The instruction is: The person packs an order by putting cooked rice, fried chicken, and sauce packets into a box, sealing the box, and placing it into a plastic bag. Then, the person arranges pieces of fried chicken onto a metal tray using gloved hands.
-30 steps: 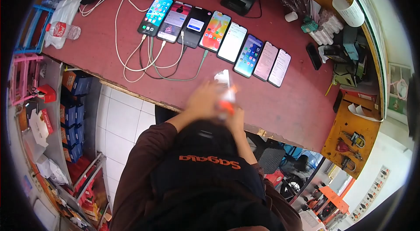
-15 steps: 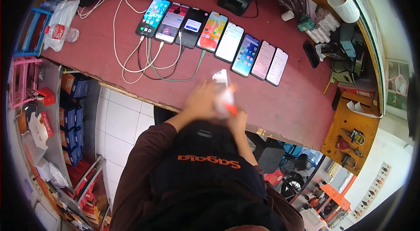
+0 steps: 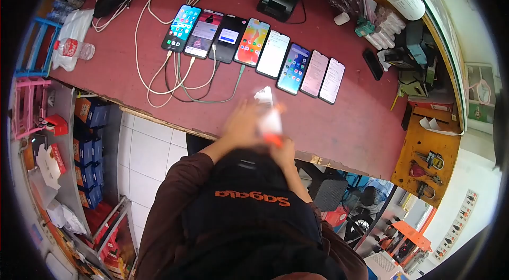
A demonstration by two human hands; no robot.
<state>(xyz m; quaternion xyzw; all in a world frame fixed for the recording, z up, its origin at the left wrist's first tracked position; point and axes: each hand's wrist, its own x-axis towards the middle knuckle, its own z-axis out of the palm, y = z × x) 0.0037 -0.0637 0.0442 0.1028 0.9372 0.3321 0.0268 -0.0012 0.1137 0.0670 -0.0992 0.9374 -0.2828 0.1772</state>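
Tiled floor [image 3: 152,142] off to our left, red worktop [image 3: 339,126] ahead, a slanting row of phones [image 3: 273,55] across it! Nearer us, left hand [image 3: 241,123] alongside, right hand [image 3: 284,153] at the orange near end, we have the white-and-orange item [image 3: 271,121] between them, long axis pointing away from us. Blurred: we cannot tell whether either grip is closed.

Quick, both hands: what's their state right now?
Left hand: beside the white-and-orange item; grip too blurred to tell.
Right hand: near its orange end; grip unclear.
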